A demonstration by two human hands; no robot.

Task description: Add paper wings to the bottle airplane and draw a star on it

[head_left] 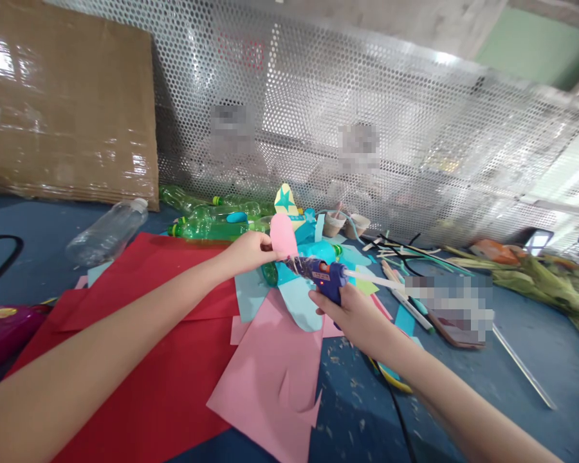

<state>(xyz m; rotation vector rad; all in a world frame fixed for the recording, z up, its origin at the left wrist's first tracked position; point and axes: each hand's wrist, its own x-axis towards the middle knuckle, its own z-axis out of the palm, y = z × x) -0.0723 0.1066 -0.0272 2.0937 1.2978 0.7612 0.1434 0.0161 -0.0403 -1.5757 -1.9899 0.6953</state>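
Note:
My right hand (pixel 350 313) is wrapped round the grip of a blue glue gun (pixel 324 273), which has a clear glue stick (pixel 376 279) coming out of its back end. Between the fingers of my left hand (pixel 251 251) is a pink paper piece (pixel 284 236) with a rounded top, held upright. The glue gun's nozzle is at the lower edge of this piece; whether they touch I cannot tell. Just behind stands a blue paper-and-bottle craft (pixel 313 249), topped by a yellow paper piece with a blue star (pixel 285 199). Light blue paper (pixel 302 305) lies below the gun.
Red paper sheets (pixel 174 360) and pink paper (pixel 275 379) cover the table's front. Green bottles (pixel 207 228) and a clear bottle (pixel 109 231) lie behind. Markers (pixel 410 302), a phone (pixel 456 328), a loose glue stick (pixel 523 366) and dry husks (pixel 540 283) are at right. A black cord (pixel 403 418) runs forward.

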